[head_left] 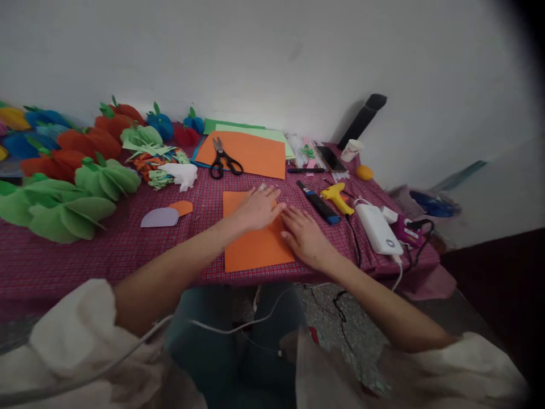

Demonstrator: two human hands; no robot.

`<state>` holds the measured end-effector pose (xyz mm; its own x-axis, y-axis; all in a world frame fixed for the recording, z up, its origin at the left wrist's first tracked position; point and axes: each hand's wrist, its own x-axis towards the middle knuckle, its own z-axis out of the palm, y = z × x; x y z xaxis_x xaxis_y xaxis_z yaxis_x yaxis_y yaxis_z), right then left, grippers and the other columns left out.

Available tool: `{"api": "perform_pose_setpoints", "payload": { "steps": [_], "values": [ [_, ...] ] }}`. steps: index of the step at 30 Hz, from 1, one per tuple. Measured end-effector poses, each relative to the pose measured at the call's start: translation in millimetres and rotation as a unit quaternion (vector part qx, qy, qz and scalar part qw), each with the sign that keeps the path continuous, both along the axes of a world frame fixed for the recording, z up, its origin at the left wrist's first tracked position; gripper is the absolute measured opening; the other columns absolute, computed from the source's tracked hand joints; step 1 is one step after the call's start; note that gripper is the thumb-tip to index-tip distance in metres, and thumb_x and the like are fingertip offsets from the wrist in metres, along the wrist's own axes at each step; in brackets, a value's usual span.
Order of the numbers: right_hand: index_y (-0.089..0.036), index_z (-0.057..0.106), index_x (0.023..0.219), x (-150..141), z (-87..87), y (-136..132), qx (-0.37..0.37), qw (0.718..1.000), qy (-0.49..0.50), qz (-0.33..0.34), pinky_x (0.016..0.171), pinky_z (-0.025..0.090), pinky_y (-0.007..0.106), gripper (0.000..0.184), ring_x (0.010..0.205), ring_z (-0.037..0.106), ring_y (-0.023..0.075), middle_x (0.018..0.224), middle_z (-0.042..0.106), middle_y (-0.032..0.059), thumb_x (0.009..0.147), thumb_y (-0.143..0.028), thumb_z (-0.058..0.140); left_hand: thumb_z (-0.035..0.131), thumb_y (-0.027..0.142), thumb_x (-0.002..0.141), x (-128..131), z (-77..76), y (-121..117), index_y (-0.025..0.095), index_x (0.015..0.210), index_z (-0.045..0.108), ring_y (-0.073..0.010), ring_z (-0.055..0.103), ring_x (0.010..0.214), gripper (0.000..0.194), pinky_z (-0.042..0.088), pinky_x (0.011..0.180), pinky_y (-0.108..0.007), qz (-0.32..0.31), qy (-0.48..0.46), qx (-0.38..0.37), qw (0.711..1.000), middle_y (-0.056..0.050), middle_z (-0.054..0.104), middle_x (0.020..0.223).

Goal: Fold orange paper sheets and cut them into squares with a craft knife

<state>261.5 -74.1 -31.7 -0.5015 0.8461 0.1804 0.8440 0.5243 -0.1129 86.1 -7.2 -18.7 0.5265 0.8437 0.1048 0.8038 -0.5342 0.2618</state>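
An orange sheet (251, 250) lies flat on the checked tablecloth in front of me. My left hand (259, 207) rests on its upper part, fingers stretched out and palm down. Along its right edge lies my right hand (306, 236), also palm down with extended fingers. The thumb of my left hand is close to the fingertips of my right. Beyond the sheet, black-handled scissors (222, 161) lie on a stack of orange sheets (264, 153). To the left are a lilac rounded cutout (159, 217) and an orange cutout (184, 208).
Several pumpkin-like crafts (91, 142) fill the table's left side, beside scraps (159, 165). On the right are a utility knife (318, 203), a yellow glue gun (338, 197), a white power bank (378, 229), a phone (331, 158) and a paper cup (351, 150). Cables hang over the front edge.
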Motion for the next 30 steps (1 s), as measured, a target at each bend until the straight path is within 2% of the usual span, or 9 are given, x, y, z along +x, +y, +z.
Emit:
{"api": "perform_pose_setpoints", "payload": {
  "steps": [4, 7, 11, 16, 20, 23, 25, 27, 30],
  "values": [
    [-0.011, 0.031, 0.138, -3.2, -13.5, -19.3, -0.058, 0.998, -0.021, 0.030, 0.109, 0.018, 0.046, 0.060, 0.135, 0.020, 0.0231, 0.144, 0.031, 0.0127, 0.090, -0.047, 0.032, 0.012, 0.062, 0.086, 21.8, -28.5, 6.2, 0.015, 0.140, 0.025, -0.0277, 0.012, 0.136, 0.073, 0.012, 0.108, -0.048, -0.001, 0.048, -0.022, 0.999, -0.010, 0.020, 0.148],
    [-0.011, 0.026, 0.140, 0.7, -12.7, -24.1, -0.074, 0.997, -0.024, 0.025, 0.109, 0.016, 0.048, 0.061, 0.136, 0.017, 0.0234, 0.145, 0.027, 0.0122, 0.090, -0.047, 0.030, 0.009, 0.065, 0.084, 23.1, -36.8, 3.9, 0.016, 0.141, 0.021, -0.0270, 0.007, 0.137, 0.077, 0.008, 0.108, -0.048, 0.003, 0.063, -0.003, 0.998, -0.009, 0.016, 0.149],
    [-0.017, 0.021, 0.142, 7.0, -8.7, -37.5, -0.079, 0.996, -0.020, 0.025, 0.109, 0.014, 0.051, 0.059, 0.136, 0.016, 0.0220, 0.146, 0.026, 0.0088, 0.090, -0.045, 0.031, 0.010, 0.068, 0.082, 20.7, -37.0, 1.6, 0.014, 0.142, 0.020, -0.0279, 0.008, 0.137, 0.081, 0.008, 0.107, -0.049, 0.006, 0.053, 0.011, 0.999, -0.011, 0.018, 0.148],
    [-0.024, 0.022, 0.141, 15.2, -12.1, -62.9, -0.076, 0.996, -0.020, 0.031, 0.109, 0.017, 0.053, 0.060, 0.134, 0.022, 0.0234, 0.144, 0.030, 0.0065, 0.088, -0.043, 0.041, 0.013, 0.065, 0.083, 22.9, -40.6, 1.7, 0.012, 0.142, 0.019, -0.0292, 0.008, 0.136, 0.079, 0.009, 0.107, -0.050, 0.015, 0.037, 0.017, 0.999, -0.011, 0.020, 0.148],
    [-0.027, 0.021, 0.141, 20.1, -11.2, -80.1, -0.086, 0.995, -0.017, 0.041, 0.109, 0.018, 0.053, 0.059, 0.134, 0.024, 0.0228, 0.143, 0.031, 0.0047, 0.088, -0.044, 0.041, 0.015, 0.066, 0.082, 21.2, -43.6, 12.1, 0.013, 0.142, 0.020, -0.0302, 0.008, 0.136, 0.079, 0.007, 0.107, -0.052, 0.030, 0.042, 0.021, 0.998, -0.011, 0.020, 0.148],
    [-0.030, 0.027, 0.139, 22.9, -4.2, -89.1, -0.097, 0.995, -0.022, 0.031, 0.108, 0.018, 0.055, 0.057, 0.133, 0.025, 0.0239, 0.141, 0.035, 0.0034, 0.087, -0.046, 0.042, 0.014, 0.067, 0.082, 17.5, -42.0, 23.9, 0.015, 0.142, 0.020, -0.0322, 0.009, 0.136, 0.079, 0.005, 0.105, -0.057, 0.068, 0.052, 0.011, 0.996, -0.010, 0.020, 0.148],
    [-0.032, 0.033, 0.136, 26.3, 3.5, -91.3, -0.103, 0.994, -0.023, 0.034, 0.107, 0.017, 0.057, 0.053, 0.133, 0.025, 0.0252, 0.139, 0.039, 0.0025, 0.086, -0.047, 0.043, 0.013, 0.067, 0.082, 14.9, -38.1, 27.4, 0.014, 0.141, 0.023, -0.0336, 0.011, 0.135, 0.080, 0.004, 0.104, -0.058, 0.096, 0.054, 0.014, 0.994, -0.012, 0.022, 0.147],
    [-0.033, 0.042, 0.131, 31.0, 13.1, -87.4, -0.110, 0.993, -0.013, 0.046, 0.106, 0.019, 0.057, 0.046, 0.132, 0.027, 0.0252, 0.138, 0.041, 0.0017, 0.086, -0.046, 0.044, 0.013, 0.065, 0.083, 11.8, -32.3, 23.8, 0.012, 0.140, 0.025, -0.0330, 0.013, 0.135, 0.078, 0.003, 0.105, -0.055, 0.112, 0.046, 0.048, 0.992, -0.014, 0.025, 0.146],
    [-0.029, 0.051, 0.124, 35.9, 27.7, -65.1, -0.110, 0.992, 0.064, 0.029, 0.104, 0.031, 0.046, 0.039, 0.127, 0.037, 0.0219, 0.136, 0.045, 0.0055, 0.088, -0.039, 0.043, 0.019, 0.052, 0.088, 5.2, -22.3, 4.5, 0.011, 0.138, 0.029, -0.0305, 0.014, 0.135, 0.065, 0.001, 0.107, -0.052, 0.107, 0.036, 0.117, 0.987, -0.014, 0.029, 0.144]
  ]
}}
